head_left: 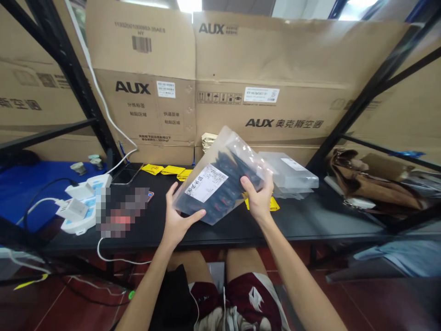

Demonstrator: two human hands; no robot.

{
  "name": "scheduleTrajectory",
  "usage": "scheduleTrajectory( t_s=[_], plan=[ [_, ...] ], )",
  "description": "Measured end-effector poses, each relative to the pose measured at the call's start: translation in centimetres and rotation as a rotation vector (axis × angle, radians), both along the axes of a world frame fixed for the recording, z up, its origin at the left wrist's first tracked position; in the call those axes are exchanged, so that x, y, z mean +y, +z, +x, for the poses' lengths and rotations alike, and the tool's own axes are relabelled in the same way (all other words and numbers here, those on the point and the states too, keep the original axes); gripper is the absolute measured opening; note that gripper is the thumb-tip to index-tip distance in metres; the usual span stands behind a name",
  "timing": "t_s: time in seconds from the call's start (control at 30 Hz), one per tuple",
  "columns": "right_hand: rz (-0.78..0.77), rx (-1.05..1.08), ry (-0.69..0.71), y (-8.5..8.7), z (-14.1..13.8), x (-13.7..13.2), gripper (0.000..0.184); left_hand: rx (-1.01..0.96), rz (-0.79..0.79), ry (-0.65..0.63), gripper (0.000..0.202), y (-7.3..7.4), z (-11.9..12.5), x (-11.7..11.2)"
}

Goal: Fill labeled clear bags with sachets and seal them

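A clear plastic bag (220,184) is kept clamped at both edges by the left hand (178,217) and right hand (257,200), steadied at 12 o'clock (white label (206,183) kept face up).

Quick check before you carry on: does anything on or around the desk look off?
One thing stands out: a pixelated patch on the black desk, beside the power strip, hides whatever lies there, so I cannot tell what it is. A white cable also droops over the desk's front edge.
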State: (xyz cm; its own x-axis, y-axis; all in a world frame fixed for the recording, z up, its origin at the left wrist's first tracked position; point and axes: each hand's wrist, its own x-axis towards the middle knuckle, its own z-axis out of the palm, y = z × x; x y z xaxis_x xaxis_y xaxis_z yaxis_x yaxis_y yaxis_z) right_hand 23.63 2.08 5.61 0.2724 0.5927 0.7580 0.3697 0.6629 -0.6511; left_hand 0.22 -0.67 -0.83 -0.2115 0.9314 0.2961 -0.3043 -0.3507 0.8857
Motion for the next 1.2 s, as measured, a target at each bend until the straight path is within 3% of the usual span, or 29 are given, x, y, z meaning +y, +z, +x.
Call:
scheduleTrajectory(
  t_s=[0.13, 0.3, 0.5, 0.63, 0.73, 0.93, 1.07, 1.13, 1.2],
  plan=[
    [0.037, -0.102, 0.001, 0.4, 1.2, -1.2, 0.064, 0.135, 0.208, 0.096, 0.087, 2.4, 0.4, -0.7],
    [0.095, -0.171, 0.14, 1.0, 0.7, -2.0, 0.049, 0.137, 0.423, 0.024, 0.062, 6.8, 1.8, -1.1],
    [0.089, -0.19, 0.248, 1.9, -0.2, -2.5, 0.046, 0.029, 0.402, -0.014, 0.052, 9.6, 1.2, -0.1],
    [0.138, -0.155, 0.303, 4.2, -1.2, -3.1, 0.025, 0.16, 0.493, 0.006, 0.04, 10.1, 1.1, -0.4],
    [0.125, -0.163, 0.374, 6.3, -1.7, -3.6, 0.006, 0.142, 0.474, 0.052, 0.041, 10.0, 1.6, -0.8],
    [0.213, -0.381, 0.546, 9.1, -0.5, -5.9, 0.026, 0.11, 0.556, 0.149, 0.042, 9.1, 2.1, -0.6],
    [0.027, -0.52, 0.728, 11.3, 0.5, -7.0, 0.017, 0.082, 0.615, 0.209, 0.046, 8.4, 2.4, -0.7],
    [-0.014, -0.59, 0.742, 12.2, 0.7, -7.0, 0.033, 0.086, 0.644, 0.241, 0.045, 8.0, 2.6, -0.8],
    [0.017, -0.673, 0.662, 12.8, 0.7, -7.0, 0.038, 0.119, 0.662, 0.277, 0.044, 7.8, 2.7, -0.8]
  ],
)
